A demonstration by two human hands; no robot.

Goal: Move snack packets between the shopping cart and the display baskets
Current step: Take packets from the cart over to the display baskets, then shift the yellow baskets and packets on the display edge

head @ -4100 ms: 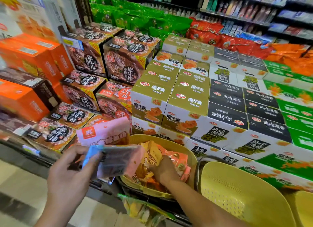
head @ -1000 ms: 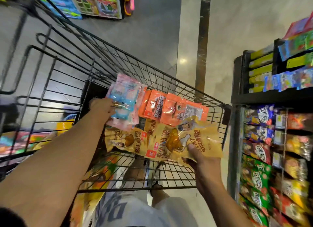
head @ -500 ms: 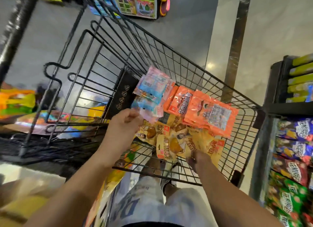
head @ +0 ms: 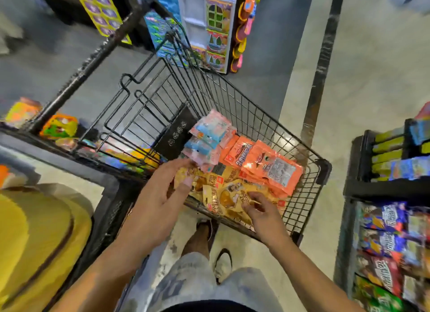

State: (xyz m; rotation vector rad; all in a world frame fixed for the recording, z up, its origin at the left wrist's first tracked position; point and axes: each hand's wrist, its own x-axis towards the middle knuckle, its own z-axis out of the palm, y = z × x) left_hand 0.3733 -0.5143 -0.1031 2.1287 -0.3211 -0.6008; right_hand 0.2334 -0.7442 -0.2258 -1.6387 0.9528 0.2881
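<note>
Both hands hover over the near end of the black wire shopping cart (head: 232, 106). Left hand (head: 160, 195) now has its fingers loosely spread, tips just touching the yellow snack packets (head: 223, 195); it holds nothing. A second ago it gripped the pink-and-blue packets (head: 207, 139), which now lie in the cart at 12 o'clock from that hand, against the black panel. Right hand (head: 263, 211), at 3 o'clock from the left, has its fingers curled over the near edge of the yellow packets; whether it is pinching one or only resting there I cannot tell, though a second ago it plainly held that bundle up. Orange packets (head: 267, 167) lie at 1 o'clock from the right hand, overlapping the yellow ones.

So the load seems to be delivered: all three kinds of packets sit on the cart floor, and this transfer looks finished or nearly so. A yellow display basket (head: 35, 230) shows blurred at 9 o'clock, probably the next place to go.
</note>
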